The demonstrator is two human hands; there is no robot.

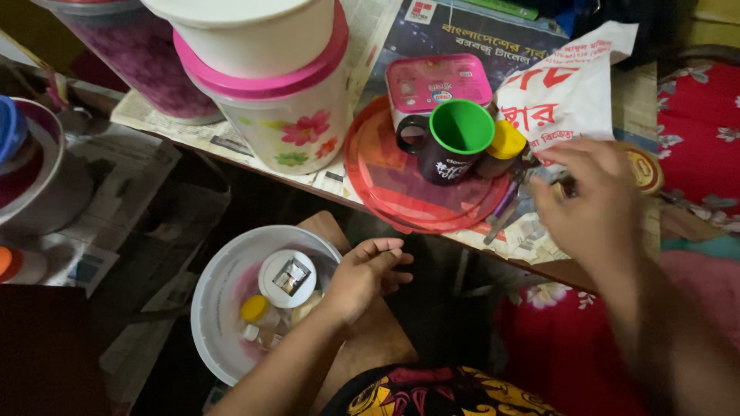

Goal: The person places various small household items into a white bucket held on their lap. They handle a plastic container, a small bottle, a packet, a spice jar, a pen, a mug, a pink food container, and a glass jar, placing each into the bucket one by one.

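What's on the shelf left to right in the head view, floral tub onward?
Floral tub with pink lid → red round plate → black mug with green inside → yellow cap → white printed bag → right hand, blurred, at the shelf edge.

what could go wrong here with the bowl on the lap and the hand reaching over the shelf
1. The white bowl rests on the person's knee, steadied only by the left hand at its rim; a shift of the leg could tip out the small containers inside.
2. The right hand reaches close by the black mug with green inside and the yellow-capped bottle; a brush could knock them over.
3. The red plate overhangs the shelf edge, so a bump might slide it off.
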